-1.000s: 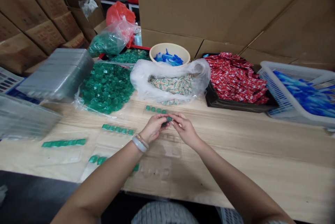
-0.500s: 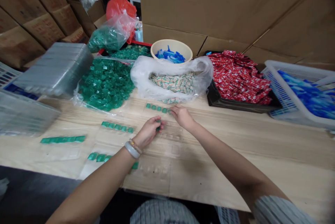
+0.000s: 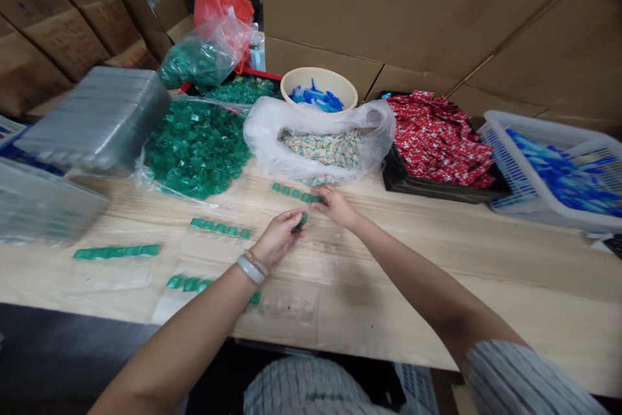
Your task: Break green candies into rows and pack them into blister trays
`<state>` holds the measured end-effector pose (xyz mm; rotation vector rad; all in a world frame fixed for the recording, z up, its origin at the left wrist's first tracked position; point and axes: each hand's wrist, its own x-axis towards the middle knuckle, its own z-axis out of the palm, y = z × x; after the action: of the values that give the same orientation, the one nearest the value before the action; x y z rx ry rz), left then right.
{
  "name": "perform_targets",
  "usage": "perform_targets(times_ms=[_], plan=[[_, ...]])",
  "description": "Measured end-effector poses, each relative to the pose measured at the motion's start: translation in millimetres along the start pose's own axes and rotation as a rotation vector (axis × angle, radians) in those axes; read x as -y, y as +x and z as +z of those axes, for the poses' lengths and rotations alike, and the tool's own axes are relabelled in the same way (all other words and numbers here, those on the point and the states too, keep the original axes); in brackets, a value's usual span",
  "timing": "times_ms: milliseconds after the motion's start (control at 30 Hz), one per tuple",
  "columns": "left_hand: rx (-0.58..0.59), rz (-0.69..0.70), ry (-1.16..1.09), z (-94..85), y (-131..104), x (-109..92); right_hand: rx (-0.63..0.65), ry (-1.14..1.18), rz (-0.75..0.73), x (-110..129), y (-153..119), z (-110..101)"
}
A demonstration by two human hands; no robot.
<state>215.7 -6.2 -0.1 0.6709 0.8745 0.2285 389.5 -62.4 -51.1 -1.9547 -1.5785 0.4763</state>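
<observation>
My left hand [image 3: 279,238] is closed around a small green piece [image 3: 300,222], perhaps more than one, held above the table. Just to its right, the fingertips of my right hand [image 3: 335,206] pinch a green piece [image 3: 315,199] at the right end of a short row in a clear plastic tray [image 3: 323,228]. The rest of that row [image 3: 295,193] lies left of my fingers. More rows of green pieces sit in clear trays to the left: one row [image 3: 221,228] in the middle, another [image 3: 116,252] farther left, and a third [image 3: 190,283] partly hidden by my left forearm.
A heap of green pieces [image 3: 197,153] lies behind on the left, beside stacked clear trays [image 3: 100,120]. Along the back are a bag of small striped packets [image 3: 323,146], a cream bowl [image 3: 347,81], a black bin [image 3: 437,190] of red packets and a white basket [image 3: 515,172].
My right fingertips stay at the right end of the far row. My left hand has turned slightly, and the green it holds shows more. The view has shifted a little.
</observation>
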Motion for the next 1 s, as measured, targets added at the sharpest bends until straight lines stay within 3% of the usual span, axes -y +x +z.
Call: perform_targets(times_ms=[100, 333, 433, 567, 700, 767, 833, 1000], plan=[[-0.005, -0.009, -0.036, 0.1, 0.2, 0.1, 0.029, 0.045, -0.017, -0.6, 0.5, -2.1], [-0.029, -0.002, -0.028, 2.0, -2.4, -2.5, -0.045, -0.143, 0.04, 16.6, -5.5, -2.2], [-0.005, 0.002, -0.02, 9.7, -4.9, -4.0, -0.205, -0.019, 0.025, 32.4, -29.0, -10.1], [0.082, 0.004, 0.043, 33.2, -4.4, 2.9, -0.209, 0.284, -0.038, 54.2, -68.3, -23.3], [0.104, 0.023, 0.199, 44.5, -8.7, 12.3, -0.318, 0.267, 0.094, 55.7, -98.2, -34.0], [0.057, 0.037, 0.18, 38.9, -15.6, 12.8, -0.258, 0.173, 0.148, 51.4, -109.6, -35.6], [0.029, 0.019, 0.139, 29.6, -23.6, 12.2, -0.101, 0.032, 0.155, 49.2, -116.5, -33.1], [0.064, 0.042, 0.28, 11.2, -33.3, 21.0, 0.233, -0.345, 0.09, 55.7, -109.7, -13.9]])
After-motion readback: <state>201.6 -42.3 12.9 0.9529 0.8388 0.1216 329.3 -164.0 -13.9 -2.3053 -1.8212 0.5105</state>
